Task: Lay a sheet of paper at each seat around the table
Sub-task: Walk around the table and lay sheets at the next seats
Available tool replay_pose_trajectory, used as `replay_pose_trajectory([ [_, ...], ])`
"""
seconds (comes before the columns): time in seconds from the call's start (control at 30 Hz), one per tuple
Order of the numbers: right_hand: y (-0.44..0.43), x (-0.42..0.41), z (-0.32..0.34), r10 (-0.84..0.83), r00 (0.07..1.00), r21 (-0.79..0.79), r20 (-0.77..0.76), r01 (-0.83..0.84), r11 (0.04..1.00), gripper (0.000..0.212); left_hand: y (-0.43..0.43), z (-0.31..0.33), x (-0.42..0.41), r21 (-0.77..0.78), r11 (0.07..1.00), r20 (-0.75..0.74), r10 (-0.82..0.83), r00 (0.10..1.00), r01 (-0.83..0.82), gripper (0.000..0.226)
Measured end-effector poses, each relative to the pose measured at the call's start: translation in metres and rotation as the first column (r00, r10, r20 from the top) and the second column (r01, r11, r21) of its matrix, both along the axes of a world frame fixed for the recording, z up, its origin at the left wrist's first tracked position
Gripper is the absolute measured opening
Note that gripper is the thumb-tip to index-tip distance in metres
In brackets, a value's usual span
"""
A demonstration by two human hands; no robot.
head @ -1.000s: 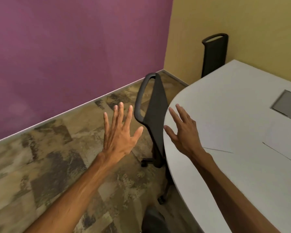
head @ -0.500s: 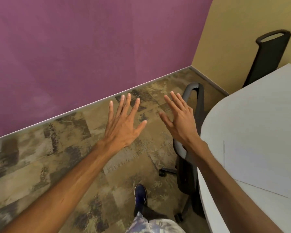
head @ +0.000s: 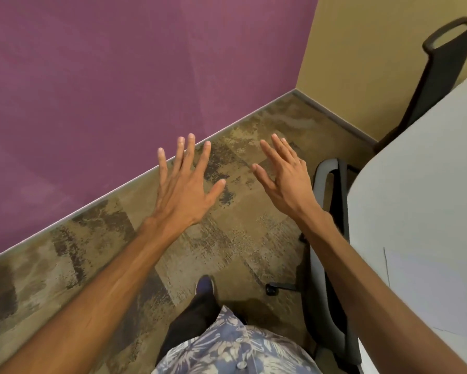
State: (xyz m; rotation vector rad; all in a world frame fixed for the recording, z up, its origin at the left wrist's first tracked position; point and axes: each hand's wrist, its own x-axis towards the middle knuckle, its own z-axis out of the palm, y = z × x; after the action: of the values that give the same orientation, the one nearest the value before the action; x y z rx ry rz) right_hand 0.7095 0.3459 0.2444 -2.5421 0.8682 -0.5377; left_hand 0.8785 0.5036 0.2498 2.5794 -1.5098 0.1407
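Note:
A white sheet of paper (head: 432, 287) lies flat on the white table (head: 416, 184) at the right edge, in front of the nearer black chair (head: 328, 238). My left hand (head: 185, 190) is held out over the carpet, fingers spread, holding nothing. My right hand (head: 286, 179) is also out over the floor, just left of the chair's back, fingers apart and empty. Both hands are off the table and apart from the paper.
A second black chair (head: 440, 71) stands at the table's far side against the yellow wall. A purple wall runs along the left. Patterned brown carpet (head: 227, 252) covers the floor. My dark shoe (head: 204, 286) and patterned shirt show at the bottom.
The view has swung left, away from the table. My right hand has come off the tabletop and now hangs over the floor. Both hands stay empty and spread.

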Motion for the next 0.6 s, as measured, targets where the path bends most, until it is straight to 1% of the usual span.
replay_pose_trajectory([
  [0.17,-0.046,0.034,-0.008,-0.115,0.993,-0.018,-0.010,0.115,0.993,0.060,-0.065,-0.010,0.053,0.022,0.995,-0.027,-0.097,0.995,0.097,0.083],
  [0.3,-0.091,0.065,-0.013,-0.229,0.973,-0.042,-0.020,0.228,0.973,0.060,-0.133,-0.015,0.102,0.041,0.979,-0.052,-0.196,0.979,0.198,0.085],
  [0.43,-0.133,0.090,-0.016,-0.358,0.933,-0.015,-0.032,0.358,0.934,0.060,-0.197,-0.013,0.137,0.057,0.949,-0.082,-0.306,0.948,0.311,0.086],
  [0.6,-0.179,0.109,-0.020,-0.502,0.865,-0.028,-0.024,0.501,0.865,0.059,-0.272,-0.012,0.162,0.064,0.901,-0.124,-0.419,0.900,0.428,0.086],
])
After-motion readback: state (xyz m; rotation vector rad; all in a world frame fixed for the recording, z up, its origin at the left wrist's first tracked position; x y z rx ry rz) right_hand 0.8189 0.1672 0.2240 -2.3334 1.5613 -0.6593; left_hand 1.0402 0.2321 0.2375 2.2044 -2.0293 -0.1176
